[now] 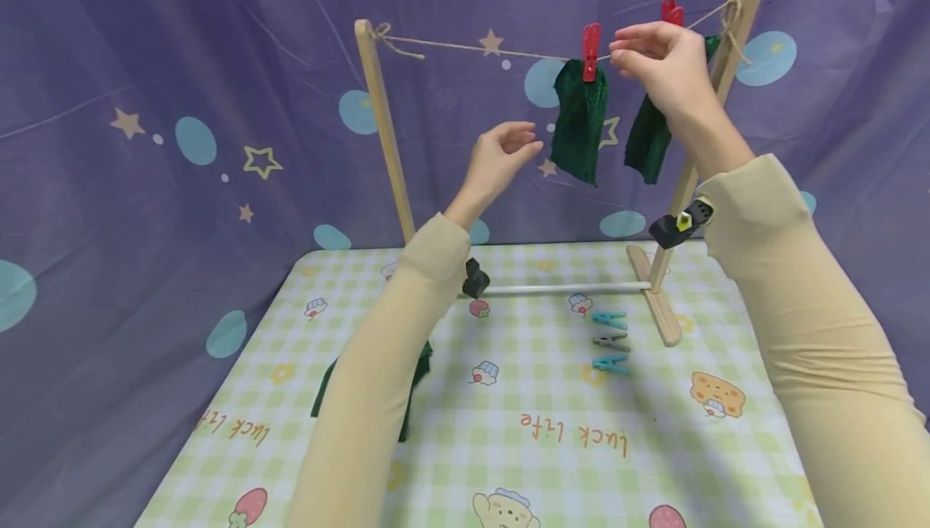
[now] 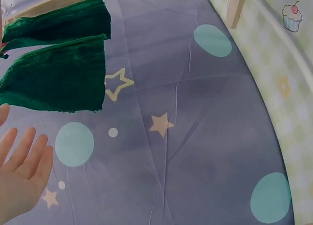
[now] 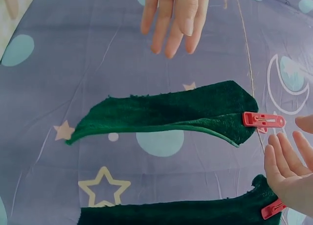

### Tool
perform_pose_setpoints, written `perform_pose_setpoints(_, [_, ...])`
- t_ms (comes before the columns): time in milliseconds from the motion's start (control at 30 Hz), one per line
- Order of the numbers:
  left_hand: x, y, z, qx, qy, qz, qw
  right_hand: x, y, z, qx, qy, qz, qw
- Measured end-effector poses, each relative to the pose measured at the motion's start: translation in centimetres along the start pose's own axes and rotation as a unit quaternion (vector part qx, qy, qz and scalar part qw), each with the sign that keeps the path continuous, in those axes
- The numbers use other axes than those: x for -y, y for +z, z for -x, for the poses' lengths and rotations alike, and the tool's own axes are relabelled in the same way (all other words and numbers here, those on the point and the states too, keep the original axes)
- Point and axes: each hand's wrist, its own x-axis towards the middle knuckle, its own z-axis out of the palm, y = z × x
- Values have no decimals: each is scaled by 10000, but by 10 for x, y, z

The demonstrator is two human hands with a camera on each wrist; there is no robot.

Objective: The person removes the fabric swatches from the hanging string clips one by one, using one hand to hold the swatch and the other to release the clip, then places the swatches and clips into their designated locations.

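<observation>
A dark green cloth (image 1: 579,124) hangs from the twine line (image 1: 465,47), gripped at its top by a red clothespin (image 1: 592,52). My right hand (image 1: 672,68) is just right of that clothespin with its fingers apart from it, holding nothing. Partly behind this hand hangs a second green cloth (image 1: 647,140), with red clothespins (image 1: 669,8) above it. Left of the first cloth, my left hand (image 1: 503,158) hovers with relaxed fingers and nothing in them. In the right wrist view a gap separates the right fingers (image 3: 288,156) from the nearer red clothespin (image 3: 264,120).
A wooden post (image 1: 385,124) and another post (image 1: 737,35) carry the line; a white bar (image 1: 567,288) joins their bases. Two teal clothespins (image 1: 609,364) and a grey clothespin (image 1: 610,341) lie on the checked tablecloth (image 1: 465,447). More green cloth (image 1: 421,366) lies partly under my left forearm.
</observation>
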Motion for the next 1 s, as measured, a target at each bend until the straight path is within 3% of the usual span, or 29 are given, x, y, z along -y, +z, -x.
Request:
perform_pose_setpoints(233, [-5,5,-13,134,-146,135,9997,5,0,-10,93,16,588,9982])
perform_pose_setpoints(367, [-8,9,-21,168,-64,170,9997,6,2,-17,179,6,737,9971])
perform_pose_setpoints(767, [-13,26,-33,63,-289,417,9987,6,11,-28,89,333,917,9952])
perform_pose_setpoints(1000, [-14,34,-38,-220,-327,596,9974,6,14,-30,35,334,621,9975])
